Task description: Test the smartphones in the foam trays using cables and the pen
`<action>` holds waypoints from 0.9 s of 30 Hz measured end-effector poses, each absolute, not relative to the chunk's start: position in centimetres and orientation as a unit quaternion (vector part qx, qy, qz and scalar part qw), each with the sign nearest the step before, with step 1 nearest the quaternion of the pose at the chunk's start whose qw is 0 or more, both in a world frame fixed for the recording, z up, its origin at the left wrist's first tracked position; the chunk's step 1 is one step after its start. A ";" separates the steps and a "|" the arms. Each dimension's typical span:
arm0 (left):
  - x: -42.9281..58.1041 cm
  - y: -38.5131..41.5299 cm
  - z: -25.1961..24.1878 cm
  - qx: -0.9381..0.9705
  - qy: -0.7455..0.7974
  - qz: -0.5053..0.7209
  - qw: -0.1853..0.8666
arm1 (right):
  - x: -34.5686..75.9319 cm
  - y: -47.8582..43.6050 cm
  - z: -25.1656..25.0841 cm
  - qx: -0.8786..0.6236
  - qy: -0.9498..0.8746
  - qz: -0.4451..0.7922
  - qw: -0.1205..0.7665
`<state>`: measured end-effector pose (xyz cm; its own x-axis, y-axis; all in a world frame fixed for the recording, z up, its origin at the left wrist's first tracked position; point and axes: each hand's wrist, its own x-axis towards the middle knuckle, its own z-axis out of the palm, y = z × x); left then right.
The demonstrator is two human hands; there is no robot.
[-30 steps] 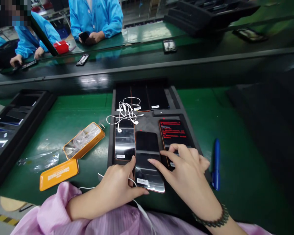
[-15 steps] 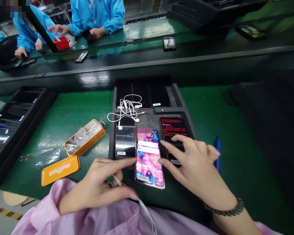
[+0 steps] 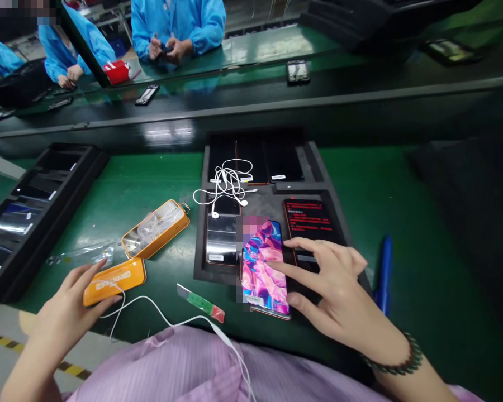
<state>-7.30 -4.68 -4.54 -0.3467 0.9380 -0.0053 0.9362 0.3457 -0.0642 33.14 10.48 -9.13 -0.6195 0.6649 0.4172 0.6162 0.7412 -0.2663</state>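
Note:
My right hand (image 3: 331, 282) has its fingers spread, and its index fingertip rests on the lit smartphone (image 3: 263, 273), whose screen shows a pink and blue pattern. The phone lies by the front edge of a dark tray (image 3: 251, 209). At the left, my left hand (image 3: 73, 304) is open around the orange lid (image 3: 129, 277), thumb and fingers apart at its edges. A white cable (image 3: 159, 317) runs from beside that hand across to my lap. White earphones (image 3: 243, 203) lie tangled on the tray. Another phone (image 3: 308, 216) with red text lies partly behind my right hand.
An open orange box (image 3: 170, 231) holds clear plastic pieces. A green and red strip (image 3: 201, 303) lies in front of the tray, a blue pen (image 3: 384, 273) at the right. Another phone tray (image 3: 37, 212) stands left. Across the bench, people in blue sleeves (image 3: 212, 28) work.
My left hand has moved left, away from the phone to the orange lid, uncovering the strip. The screen's notification boxes are gone. My right index finger has moved onto the screen.

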 end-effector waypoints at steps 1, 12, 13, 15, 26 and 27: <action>-7.4 -4.5 -4.9 -0.568 -0.821 0.048 0.019 | 33.2 10.5 -9.1 -0.363 -0.897 0.046 0.250; -9.4 -3.6 -4.8 -0.635 -0.761 0.068 -0.118 | 32.5 10.7 -9.3 -0.430 -0.879 0.009 0.205; -9.5 -3.8 -4.9 -0.633 -0.763 0.062 -0.117 | 32.4 10.7 -9.4 -0.439 -0.876 0.007 0.199; -9.5 -4.2 -5.2 -0.629 -0.770 0.041 -0.101 | 32.2 10.8 -9.7 -0.458 -0.869 0.001 0.185; -8.2 -4.8 -1.1 -0.648 -0.758 -0.050 -0.063 | 33.2 10.7 -9.2 -0.471 -0.846 -0.006 0.251; -7.6 -4.3 -0.4 -0.655 -0.750 -0.082 -0.047 | 33.3 10.6 -9.0 -0.468 -0.845 -0.001 0.259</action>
